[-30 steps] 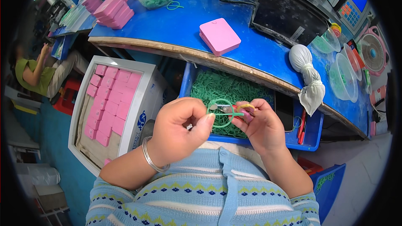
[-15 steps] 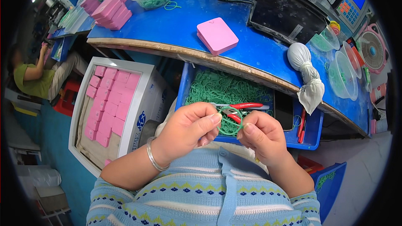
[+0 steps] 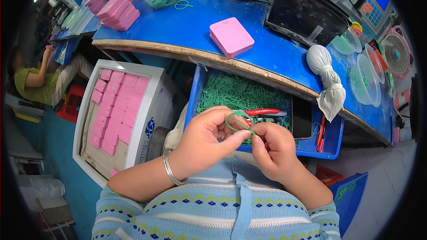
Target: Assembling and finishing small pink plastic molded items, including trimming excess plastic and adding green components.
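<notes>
The left hand (image 3: 209, 135) and right hand (image 3: 275, 149) are pinching a green loop (image 3: 228, 125) over a blue tray (image 3: 330, 151), partly hiding a red-handled tool (image 3: 261, 111); pink slabs (image 3: 232, 36) are lying on the surface (image 3: 178, 26) beyond.

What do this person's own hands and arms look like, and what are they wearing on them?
Both the left hand and right hand are ungloved. Silver-coloured bangles circle the left wrist; none shows on the right. The forearms are uncovered below light blue knitted sleeves with white stripes, yellow-green zigzags and small dark blue motifs.
</notes>
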Tool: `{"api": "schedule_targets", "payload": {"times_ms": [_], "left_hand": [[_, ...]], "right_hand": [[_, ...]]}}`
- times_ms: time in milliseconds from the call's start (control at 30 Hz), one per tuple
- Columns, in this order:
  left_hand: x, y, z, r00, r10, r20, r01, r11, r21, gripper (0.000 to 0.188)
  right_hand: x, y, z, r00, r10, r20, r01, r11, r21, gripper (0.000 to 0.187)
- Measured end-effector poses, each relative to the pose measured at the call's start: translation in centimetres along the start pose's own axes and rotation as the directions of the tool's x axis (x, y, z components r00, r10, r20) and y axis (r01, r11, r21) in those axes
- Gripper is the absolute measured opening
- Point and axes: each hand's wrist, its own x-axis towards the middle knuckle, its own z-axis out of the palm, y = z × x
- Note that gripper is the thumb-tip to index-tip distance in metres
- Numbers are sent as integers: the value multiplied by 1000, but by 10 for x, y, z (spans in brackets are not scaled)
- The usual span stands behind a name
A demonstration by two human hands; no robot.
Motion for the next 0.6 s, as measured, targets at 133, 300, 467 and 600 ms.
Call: {"api": "schedule_targets", "payload": {"times_ms": [133, 300, 467, 600], "left_hand": [[2, -3, -3, 998, 59, -4, -58, 986, 154, 10], [2, -4, -2, 986, 163, -32, -152, 965, 213, 14], [3, 7, -7, 789, 536, 299, -574, 473, 669, 20], [2, 8, -4, 751, 562, 347, -612, 393, 686, 22]], "right_hand": [[0, 0, 1, 1000, -12, -19, 11, 999, -52, 8], [1, -1, 0, 1000, 5, 11, -5, 1000, 20, 7], [4, -4, -5, 741, 470, 480, -625, 218, 750, 17], [0, 22, 2, 637, 476, 606, -639, -114, 760, 27]]}}
